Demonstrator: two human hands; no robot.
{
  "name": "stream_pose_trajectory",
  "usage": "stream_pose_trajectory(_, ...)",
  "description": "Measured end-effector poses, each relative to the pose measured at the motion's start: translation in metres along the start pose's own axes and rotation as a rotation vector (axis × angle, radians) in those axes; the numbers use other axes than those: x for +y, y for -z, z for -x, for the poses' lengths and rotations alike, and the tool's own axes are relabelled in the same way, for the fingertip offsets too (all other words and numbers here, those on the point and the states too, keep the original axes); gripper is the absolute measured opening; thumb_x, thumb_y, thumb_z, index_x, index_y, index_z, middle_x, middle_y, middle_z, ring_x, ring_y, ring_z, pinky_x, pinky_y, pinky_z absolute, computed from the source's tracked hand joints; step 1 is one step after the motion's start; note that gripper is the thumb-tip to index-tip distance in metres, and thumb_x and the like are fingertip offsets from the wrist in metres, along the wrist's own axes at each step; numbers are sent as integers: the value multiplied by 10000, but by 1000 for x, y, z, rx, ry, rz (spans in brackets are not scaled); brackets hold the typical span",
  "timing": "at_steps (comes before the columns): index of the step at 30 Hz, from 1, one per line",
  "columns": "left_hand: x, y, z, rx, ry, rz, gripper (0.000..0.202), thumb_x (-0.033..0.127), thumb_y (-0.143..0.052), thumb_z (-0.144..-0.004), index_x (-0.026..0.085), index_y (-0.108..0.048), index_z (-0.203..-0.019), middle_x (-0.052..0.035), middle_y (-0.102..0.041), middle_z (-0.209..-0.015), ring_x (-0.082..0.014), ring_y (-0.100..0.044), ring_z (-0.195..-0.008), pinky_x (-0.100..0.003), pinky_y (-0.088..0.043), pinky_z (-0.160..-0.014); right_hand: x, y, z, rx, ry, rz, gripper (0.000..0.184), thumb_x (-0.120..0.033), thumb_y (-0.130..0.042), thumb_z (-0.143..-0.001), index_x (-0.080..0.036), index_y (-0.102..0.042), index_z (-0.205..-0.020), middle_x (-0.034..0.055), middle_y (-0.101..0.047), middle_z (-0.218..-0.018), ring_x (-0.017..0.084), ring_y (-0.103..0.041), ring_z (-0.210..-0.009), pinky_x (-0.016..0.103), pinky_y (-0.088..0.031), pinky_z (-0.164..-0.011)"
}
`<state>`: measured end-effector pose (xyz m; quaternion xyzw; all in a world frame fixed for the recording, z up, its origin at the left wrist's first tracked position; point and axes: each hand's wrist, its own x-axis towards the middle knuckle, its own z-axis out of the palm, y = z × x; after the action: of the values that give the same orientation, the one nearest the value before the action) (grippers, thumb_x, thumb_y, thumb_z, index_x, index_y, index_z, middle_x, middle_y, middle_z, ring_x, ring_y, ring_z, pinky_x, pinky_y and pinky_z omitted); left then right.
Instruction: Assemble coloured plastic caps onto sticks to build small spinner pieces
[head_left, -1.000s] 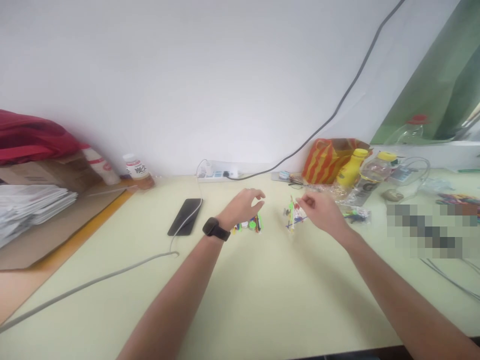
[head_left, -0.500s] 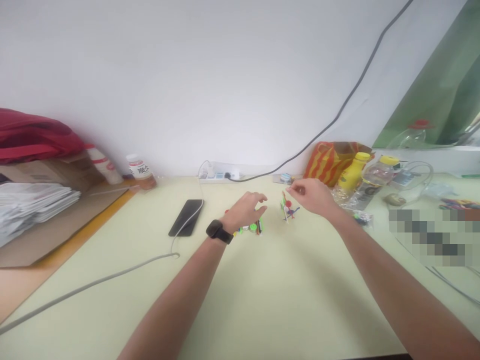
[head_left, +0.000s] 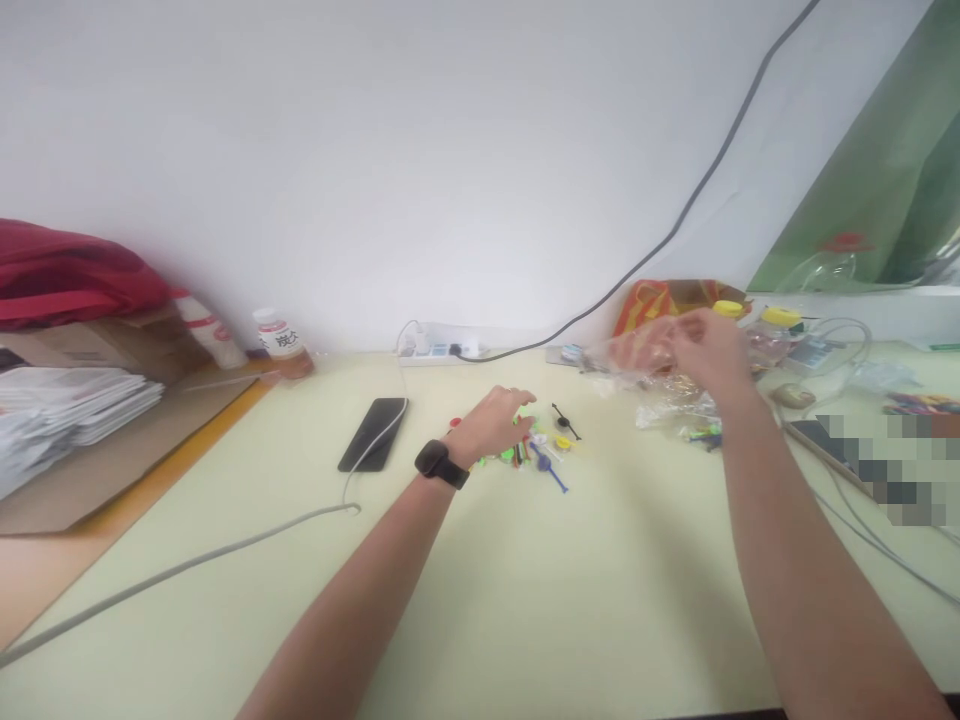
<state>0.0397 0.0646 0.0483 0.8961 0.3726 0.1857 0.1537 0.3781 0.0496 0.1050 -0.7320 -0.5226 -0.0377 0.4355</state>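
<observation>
My right hand [head_left: 712,350] is raised at the back right, its fingers pinched on a clear plastic bag [head_left: 637,345] that spreads to the left. Below my left hand [head_left: 495,425], which wears a black watch [head_left: 441,463], lies a small pile of coloured plastic pieces [head_left: 517,455]; the hand hides part of it. The left fingers are curved and apart, with nothing visible in them. A blue piece [head_left: 545,464], a yellow piece [head_left: 563,443] and a black piece [head_left: 564,422] lie to the right of that hand. They are thin rods with round middles.
A black phone [head_left: 373,435] and white cable [head_left: 285,522] lie to the left. Along the wall stand a power strip [head_left: 439,358], a labelled bottle [head_left: 281,343] and a striped bag [head_left: 637,300]. Crinkled plastic [head_left: 667,408] and a yellow-capped bottle [head_left: 776,330] are at the right.
My right hand has moved right with the clear bag. The coloured pieces that were in the air below it now lie on the table. My left hand has barely moved.
</observation>
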Motion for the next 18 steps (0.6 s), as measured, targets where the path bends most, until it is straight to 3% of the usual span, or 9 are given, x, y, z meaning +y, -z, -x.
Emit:
stream_pose_trajectory(3,-2,4,1,31,7,17,350,331,-518,-981,222,-647,-1287,-92,-684,-1298,-298,-577,-1243,-455,-501,-1050,32,1,2,54,-122,200,336,-302,-632,-854,-99,-663,-1120,238,-699,-998,283,-595,-912,423,-397,-786)
stream_pose_trajectory(5,-3,7,2,96,8,44,348,321,-498,-996,229,-636,-1302,-86,-684,-1300,-281,-583,-1244,-448,-488,-1072,36,1,6,149,-116,282,387,-313,-663,-840,-75,-650,-1146,293,-670,-1102,327,-576,-1023,450,-382,-831)
stream_pose_trajectory(8,1,15,-2,252,-15,138,329,317,-470,-1022,228,-638,-1290,-83,-702,-1267,-247,-625,-1193,-415,-498,-1063,11,-1,10,164,-37,99,242,-338,-628,-888,-140,-679,-1017,199,-708,-1000,282,-611,-937,417,-416,-822)
stream_pose_trajectory(11,16,29,-12,444,-74,292,295,365,-474,-1042,210,-683,-1181,-88,-729,-1208,-215,-680,-1087,-364,-541,-983,-42,-8,21,-109,13,-271,321,-491,-631,-905,-197,-670,-782,102,-706,-839,230,-626,-791,352,-458,-732)
stream_pose_trajectory(15,47,50,-28,707,-141,495,361,480,-491,-1042,192,-708,-1052,-80,-759,-1077,-200,-704,-1034,-312,-558,-897,-119,-29,55,-492,168,-740,561,-658,-500,-951,-203,-581,-632,68,-665,-781,227,-653,-894,319,-495,-804)
stream_pose_trajectory(18,63,58,-32,721,-172,597,517,586,-437,-1032,180,-739,-927,-71,-756,-879,-203,-719,-845,-290,-550,-699,-157,-45,84,-710,186,-939,644,-756,-321,-968,-217,-574,-722,54,-640,-775,226,-638,-892,315,-511,-765)
